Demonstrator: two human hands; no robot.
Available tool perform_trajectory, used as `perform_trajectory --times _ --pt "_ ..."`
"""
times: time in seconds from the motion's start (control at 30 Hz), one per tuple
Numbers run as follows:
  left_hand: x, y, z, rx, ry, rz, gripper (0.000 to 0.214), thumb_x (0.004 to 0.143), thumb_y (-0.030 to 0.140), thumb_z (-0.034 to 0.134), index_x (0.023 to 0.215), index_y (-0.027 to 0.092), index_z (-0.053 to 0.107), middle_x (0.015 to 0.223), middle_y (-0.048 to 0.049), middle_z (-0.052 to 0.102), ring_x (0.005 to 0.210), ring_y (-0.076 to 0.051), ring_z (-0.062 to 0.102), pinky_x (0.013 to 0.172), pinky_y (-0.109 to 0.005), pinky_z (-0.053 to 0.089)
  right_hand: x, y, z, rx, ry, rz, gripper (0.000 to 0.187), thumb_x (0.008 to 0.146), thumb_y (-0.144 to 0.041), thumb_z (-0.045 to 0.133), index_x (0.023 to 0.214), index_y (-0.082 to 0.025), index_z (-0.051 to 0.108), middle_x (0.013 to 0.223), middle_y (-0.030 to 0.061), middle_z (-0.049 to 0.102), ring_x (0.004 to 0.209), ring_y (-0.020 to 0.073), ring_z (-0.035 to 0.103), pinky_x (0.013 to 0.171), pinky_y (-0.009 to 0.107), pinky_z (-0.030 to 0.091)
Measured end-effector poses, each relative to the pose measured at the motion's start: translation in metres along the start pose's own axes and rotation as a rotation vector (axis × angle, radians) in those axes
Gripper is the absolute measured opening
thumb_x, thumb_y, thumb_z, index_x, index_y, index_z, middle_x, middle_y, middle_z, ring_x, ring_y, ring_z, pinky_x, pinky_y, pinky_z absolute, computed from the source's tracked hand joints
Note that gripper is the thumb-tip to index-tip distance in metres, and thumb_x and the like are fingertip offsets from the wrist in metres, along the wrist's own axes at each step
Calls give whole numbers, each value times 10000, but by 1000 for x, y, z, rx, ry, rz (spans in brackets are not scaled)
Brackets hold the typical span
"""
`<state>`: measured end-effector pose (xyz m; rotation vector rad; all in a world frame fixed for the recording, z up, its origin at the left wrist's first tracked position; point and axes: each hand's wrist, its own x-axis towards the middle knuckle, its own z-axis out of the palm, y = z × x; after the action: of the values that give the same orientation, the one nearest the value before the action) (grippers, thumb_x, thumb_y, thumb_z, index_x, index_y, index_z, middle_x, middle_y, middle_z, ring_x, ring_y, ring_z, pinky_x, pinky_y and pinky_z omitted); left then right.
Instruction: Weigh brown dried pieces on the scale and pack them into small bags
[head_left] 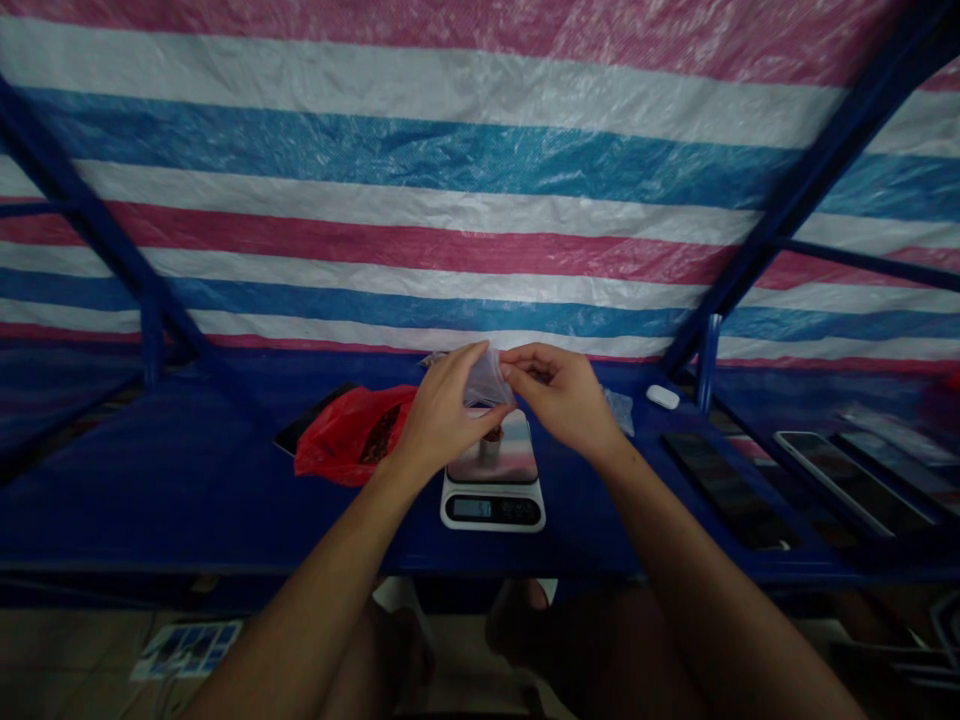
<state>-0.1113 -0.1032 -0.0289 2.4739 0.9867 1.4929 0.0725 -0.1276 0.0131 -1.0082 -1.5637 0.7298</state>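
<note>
Between my hands, above the back of a digital scale (491, 492), is a small clear plastic bag (487, 382). My left hand (446, 405) grips it along one side, thumb toward me. With thumb and fingertips my right hand (559, 393) pinches the bag's right edge. On the scale's shiny plate stands a small cup (491, 446) with something reddish-brown at its top, partly hidden by my left thumb. The scale's display is lit. Left of the scale, a red plastic bag (322, 440) lies open with dark reddish-brown bits (380, 435) inside.
A dark flat object (289, 436) lies partly under the red bag. To the right are a clear packet (620, 410), a white earbud case (663, 397), a black phone-like slab (727, 490) and a white-framed one (855, 482). Blue metal posts (709, 360) rise before a striped tarp (450, 240).
</note>
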Motion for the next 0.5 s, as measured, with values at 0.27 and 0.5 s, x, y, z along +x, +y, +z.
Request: perform_trajectory --times 0.27,0.5 --pt "0 3 -14 45 -16 -3 702 847 427 869 1439 200 565 1361 -148 727 1265 -337 696 1105 -504 530 -3 0 8 42 -34 -22 215 898 -328 720 1061 -191 694 810 20 781 680 158 690 654 300 499" --pt "-9 -2 -27 -78 -33 -96 528 846 396 859 1286 202 640 1237 -93 751 1107 -258 742 955 -380 595 -7 12 -4 -95 -79 -80 212 964 -280 638 1153 -195 685 957 56 814 854 193 745 773 335 556"
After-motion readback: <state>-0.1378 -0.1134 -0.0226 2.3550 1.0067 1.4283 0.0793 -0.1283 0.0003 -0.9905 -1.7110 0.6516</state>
